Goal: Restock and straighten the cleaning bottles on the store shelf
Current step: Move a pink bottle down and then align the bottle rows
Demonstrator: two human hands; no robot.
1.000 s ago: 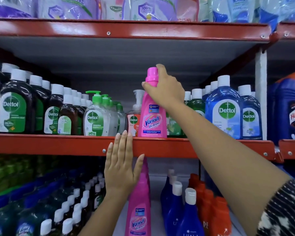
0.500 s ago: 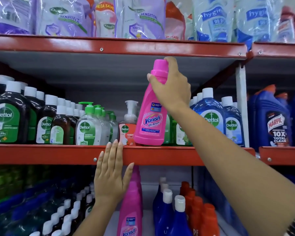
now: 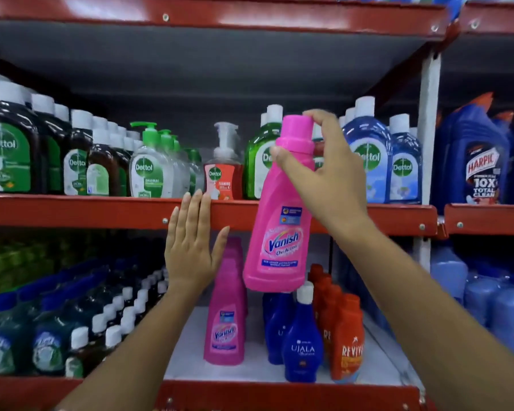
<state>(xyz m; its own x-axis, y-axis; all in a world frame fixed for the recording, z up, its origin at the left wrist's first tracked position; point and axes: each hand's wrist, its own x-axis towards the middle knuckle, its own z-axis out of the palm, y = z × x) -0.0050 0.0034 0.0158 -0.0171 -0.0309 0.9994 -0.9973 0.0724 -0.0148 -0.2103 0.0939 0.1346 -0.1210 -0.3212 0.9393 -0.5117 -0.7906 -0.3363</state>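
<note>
My right hand [image 3: 324, 176] grips a pink Vanish bottle [image 3: 276, 232] by its neck and cap. The bottle hangs tilted in the air in front of the middle shelf's red edge [image 3: 101, 210], its base over the lower shelf. My left hand [image 3: 190, 247] is flat with fingers apart, its fingertips against that red edge, holding nothing. A row of pink Vanish bottles [image 3: 224, 327] stands on the lower shelf [image 3: 279, 372] just below the held one.
Dettol bottles [image 3: 9, 155] and pump dispensers [image 3: 152, 170] fill the middle shelf. Blue Ujala bottles [image 3: 301, 345] and orange Revive bottles [image 3: 346, 342] stand right of the pink row. Dark white-capped bottles [image 3: 80, 327] crowd the lower left. Harpic bottles [image 3: 481, 164] sit in the right bay.
My right hand has lifted the pink Vanish bottle off the middle shelf and brought it down and toward me. My left hand stays at the shelf edge.
</note>
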